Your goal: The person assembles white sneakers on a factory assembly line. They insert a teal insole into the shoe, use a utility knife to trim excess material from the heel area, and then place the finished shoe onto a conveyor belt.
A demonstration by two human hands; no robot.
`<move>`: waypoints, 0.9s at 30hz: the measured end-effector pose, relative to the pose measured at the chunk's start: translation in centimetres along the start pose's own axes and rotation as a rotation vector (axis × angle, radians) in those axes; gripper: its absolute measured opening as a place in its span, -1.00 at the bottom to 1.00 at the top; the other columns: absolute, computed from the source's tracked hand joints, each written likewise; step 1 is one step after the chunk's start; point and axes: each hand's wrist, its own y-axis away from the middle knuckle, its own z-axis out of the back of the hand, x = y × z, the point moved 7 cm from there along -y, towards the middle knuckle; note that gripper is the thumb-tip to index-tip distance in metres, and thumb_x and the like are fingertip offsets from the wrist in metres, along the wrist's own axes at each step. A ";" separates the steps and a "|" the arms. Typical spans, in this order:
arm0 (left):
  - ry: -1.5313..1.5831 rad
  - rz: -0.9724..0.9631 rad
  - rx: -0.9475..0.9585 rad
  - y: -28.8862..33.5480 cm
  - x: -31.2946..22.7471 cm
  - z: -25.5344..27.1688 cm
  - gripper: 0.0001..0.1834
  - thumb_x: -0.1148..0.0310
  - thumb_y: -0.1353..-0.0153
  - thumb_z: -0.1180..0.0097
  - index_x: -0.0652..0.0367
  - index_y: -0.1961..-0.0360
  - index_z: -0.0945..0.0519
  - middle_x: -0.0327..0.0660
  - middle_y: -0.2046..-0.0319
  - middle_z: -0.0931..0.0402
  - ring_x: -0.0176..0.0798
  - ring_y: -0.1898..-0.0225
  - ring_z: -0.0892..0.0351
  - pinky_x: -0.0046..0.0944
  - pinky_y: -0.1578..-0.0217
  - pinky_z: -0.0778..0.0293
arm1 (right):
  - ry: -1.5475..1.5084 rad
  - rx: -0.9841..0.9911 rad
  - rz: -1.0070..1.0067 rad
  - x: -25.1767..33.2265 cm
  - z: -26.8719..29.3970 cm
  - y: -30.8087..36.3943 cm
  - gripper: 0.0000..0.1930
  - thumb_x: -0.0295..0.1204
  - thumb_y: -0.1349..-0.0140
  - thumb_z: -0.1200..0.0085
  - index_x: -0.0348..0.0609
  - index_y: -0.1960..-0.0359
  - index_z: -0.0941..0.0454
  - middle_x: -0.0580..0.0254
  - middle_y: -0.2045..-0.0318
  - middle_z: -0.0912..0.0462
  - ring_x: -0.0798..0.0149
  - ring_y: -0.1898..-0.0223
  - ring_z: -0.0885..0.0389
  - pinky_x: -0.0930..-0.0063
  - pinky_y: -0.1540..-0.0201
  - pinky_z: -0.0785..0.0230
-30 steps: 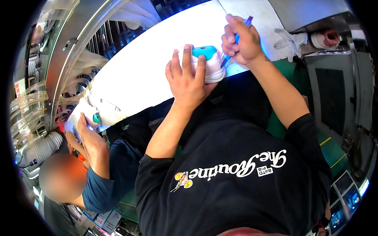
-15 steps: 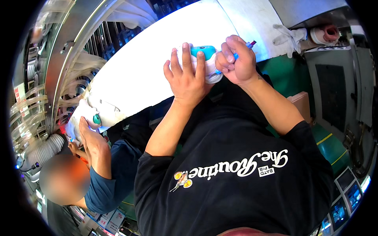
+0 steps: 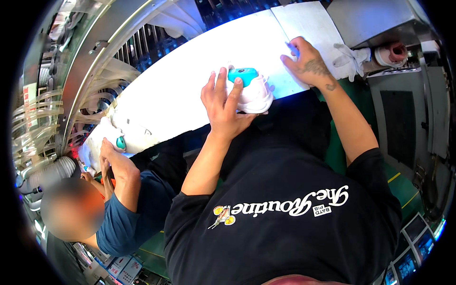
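Note:
My left hand (image 3: pixel 223 105) holds a white shoe (image 3: pixel 255 96), its fingers spread over the side. The toe points toward me and the sole is at the near edge of the white table. A teal shoe last (image 3: pixel 244 76) fills the shoe's opening. Farther right, my right hand (image 3: pixel 308 65) is low over the table, back up and apart from the shoe. A thin blue tool (image 3: pixel 290 46) shows at its fingertips, blurred and mostly covered, so its kind is unclear.
The long white table (image 3: pixel 190 90) curves away to the left. There a co-worker's hand (image 3: pixel 108 149) is at another white shoe (image 3: pixel 113 133) with a teal last. White gloves (image 3: pixel 350 61) lie at the right end beside a reddish-brown roll (image 3: pixel 395 51). Machinery lines the far side.
My right hand has left the shoe, moving right and turning back up with the blue tool. The shoe, still in my left hand, sits slightly lower in the picture.

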 end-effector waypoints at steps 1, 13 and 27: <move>0.049 0.020 -0.027 0.0 0.5 0.6 0.17 -0.19 0.17 -0.78 -0.07 -0.49 -0.52 0.17 -0.54 -0.35 0.34 -0.50 -0.38 0.26 -0.36 -0.37 | 0.246 -0.008 0.161 1.5 -0.5 -0.1 -0.55 -0.18 -0.41 -0.35 -0.23 -0.14 -0.56 -0.02 -0.02 -0.63 -0.02 -0.03 -0.68 0.09 -0.13 -0.57; 0.314 0.116 -0.100 1.8 3.7 3.7 0.15 -0.05 0.19 -0.79 -0.02 -0.47 -0.51 0.25 -0.53 -0.31 0.37 -0.47 -0.42 0.21 -0.37 -0.43 | -0.693 0.947 0.255 14.2 -9.3 3.7 0.43 -0.16 0.15 -0.70 -0.03 -0.74 0.06 -0.01 -0.48 -0.44 -0.08 -0.49 -0.41 0.08 -0.54 -0.26; 0.095 0.126 0.011 0.2 1.1 0.0 0.03 -0.04 0.12 -0.75 -0.09 -0.43 -0.57 0.10 -0.55 -0.36 0.27 -0.50 -0.37 0.30 -0.36 -0.27 | -0.212 0.611 -0.054 11.3 -5.6 4.7 0.03 -0.13 -0.12 -0.58 -0.27 -0.51 -0.20 -0.09 -0.28 -0.57 0.00 -0.29 -0.61 0.16 -0.35 -0.48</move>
